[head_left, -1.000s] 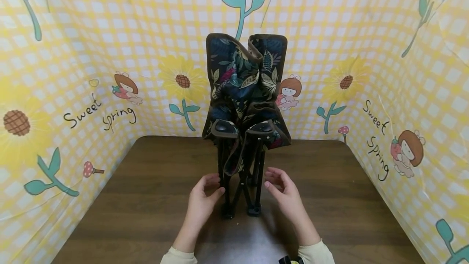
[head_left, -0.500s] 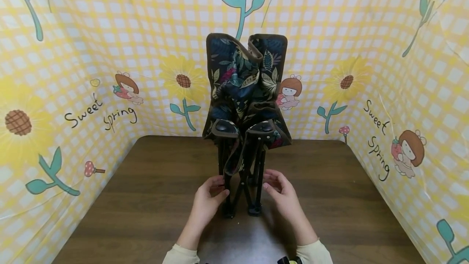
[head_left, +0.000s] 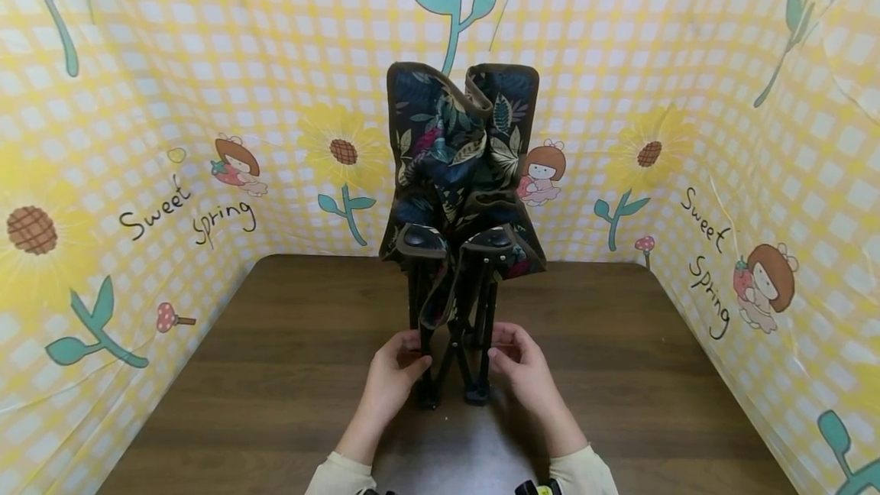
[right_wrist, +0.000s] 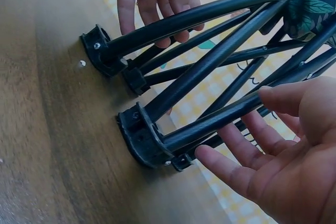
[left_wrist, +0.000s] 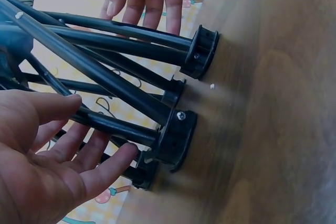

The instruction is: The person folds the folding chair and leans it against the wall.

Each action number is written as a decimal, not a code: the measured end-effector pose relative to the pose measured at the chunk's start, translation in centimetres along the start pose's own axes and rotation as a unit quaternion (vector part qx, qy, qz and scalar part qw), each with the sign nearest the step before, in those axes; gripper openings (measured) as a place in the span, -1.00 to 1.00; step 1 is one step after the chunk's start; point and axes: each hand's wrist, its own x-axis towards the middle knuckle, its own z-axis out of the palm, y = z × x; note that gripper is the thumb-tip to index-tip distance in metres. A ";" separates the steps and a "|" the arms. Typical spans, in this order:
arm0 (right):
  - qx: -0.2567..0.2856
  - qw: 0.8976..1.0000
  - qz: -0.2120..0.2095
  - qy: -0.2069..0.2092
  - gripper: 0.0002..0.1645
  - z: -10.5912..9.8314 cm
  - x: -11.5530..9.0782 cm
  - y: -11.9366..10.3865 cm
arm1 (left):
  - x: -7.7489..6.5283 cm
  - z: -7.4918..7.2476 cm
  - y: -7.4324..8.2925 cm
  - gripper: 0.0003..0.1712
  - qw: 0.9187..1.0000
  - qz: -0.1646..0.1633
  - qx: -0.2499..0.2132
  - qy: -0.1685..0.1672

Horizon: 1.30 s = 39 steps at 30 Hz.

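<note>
A folded camping chair [head_left: 447,151] with dark leaf-print fabric and black tubular legs stands upright on the table in the head view. My left hand [head_left: 393,373] lightly holds its left front leg low down, thumb at the tube and fingers behind it. In the left wrist view the same leg [left_wrist: 118,123] runs between the thumb and fingers. On the other side, my right hand [head_left: 525,365] has its thumb tip against the right front leg [right_wrist: 210,119], its fingers reaching behind the tube in the right wrist view. Black plastic feet [right_wrist: 142,135] rest on the wood.
The brown wooden table [head_left: 275,388] is enclosed on three sides by a yellow checked cloth [head_left: 289,44] with flowers and cartoon figures. The cloth wall rises just behind the chair. A tiny white speck [left_wrist: 212,86] lies by the chair's feet.
Both hands have moved inward to the chair legs, the left reaching its leg first and the right closing in afterwards. The chair has stayed in place.
</note>
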 end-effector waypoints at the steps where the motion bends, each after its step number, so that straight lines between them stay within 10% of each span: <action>1: 0.002 1.000 0.004 0.002 -0.54 0.1 0.0 0.1 | 0.1 0.0 0.0 -0.59 1.000 -0.001 0.001 -0.002; 39: -0.024 0.999 0.023 0.009 -0.47 0.8 -0.1 1.0 | 0.2 -0.1 -0.4 -0.61 0.999 -0.021 -0.043 -0.021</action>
